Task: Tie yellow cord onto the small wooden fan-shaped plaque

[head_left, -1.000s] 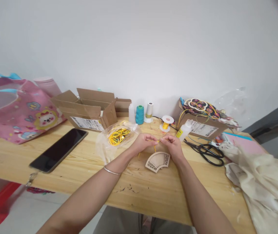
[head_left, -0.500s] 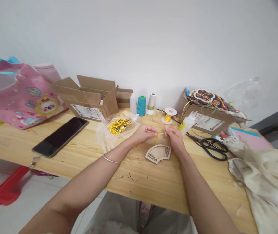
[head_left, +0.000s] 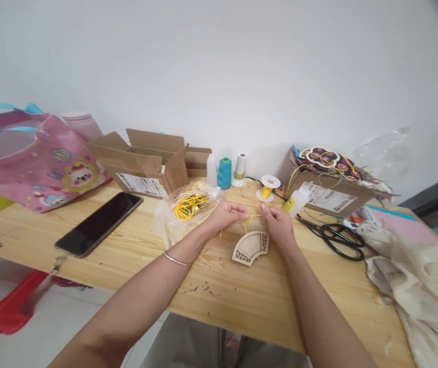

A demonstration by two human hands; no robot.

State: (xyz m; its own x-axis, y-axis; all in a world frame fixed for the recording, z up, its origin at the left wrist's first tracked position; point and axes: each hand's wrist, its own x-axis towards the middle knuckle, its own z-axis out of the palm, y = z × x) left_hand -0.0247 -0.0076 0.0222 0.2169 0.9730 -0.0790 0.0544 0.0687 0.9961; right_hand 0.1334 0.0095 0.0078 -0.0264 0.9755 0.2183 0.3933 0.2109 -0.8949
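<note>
Between my two hands a short stretch of yellow cord (head_left: 256,215) runs taut. My left hand (head_left: 228,216) pinches one part of it, and a loose tail hangs below that hand. My right hand (head_left: 278,221) pinches the other part between thumb and finger. From the cord hangs a fan-shaped wooden frame (head_left: 251,248) with lattice cut-outs at both ends, just above or against the tabletop; which one I cannot tell. The fingers partly hide the cord where they grip it.
A clear bag of yellow cords (head_left: 191,206) lies left of my hands. Beyond stand a teal thread cone (head_left: 224,174), a yellow spool (head_left: 267,191) and a glue bottle (head_left: 298,199). Black scissors (head_left: 344,240), a phone (head_left: 99,223), an open carton (head_left: 142,171) and cream cloth (head_left: 414,286) flank them.
The wooden frame has turned slightly on its cord and tilted the other way. Both hands keep their pinch on the cord. The whole view has shifted a little.
</note>
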